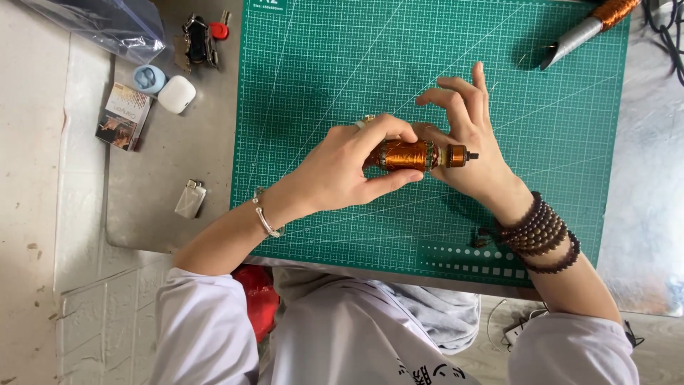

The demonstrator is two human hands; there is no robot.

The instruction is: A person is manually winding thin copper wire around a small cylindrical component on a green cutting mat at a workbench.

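The left hand clasps a copper-wound motor armature with a short steel shaft, thumb beneath and fingers over the coil. The right hand pinches the shaft end, its other fingers spread loose. The armature is held level just above the green gridded cutting mat on the grey tabletop. It looks like inspection or turning of the winding; steady fingertip control matters now. Far beyond the grip lies a second copper-wound tool; well left, a white earbud case
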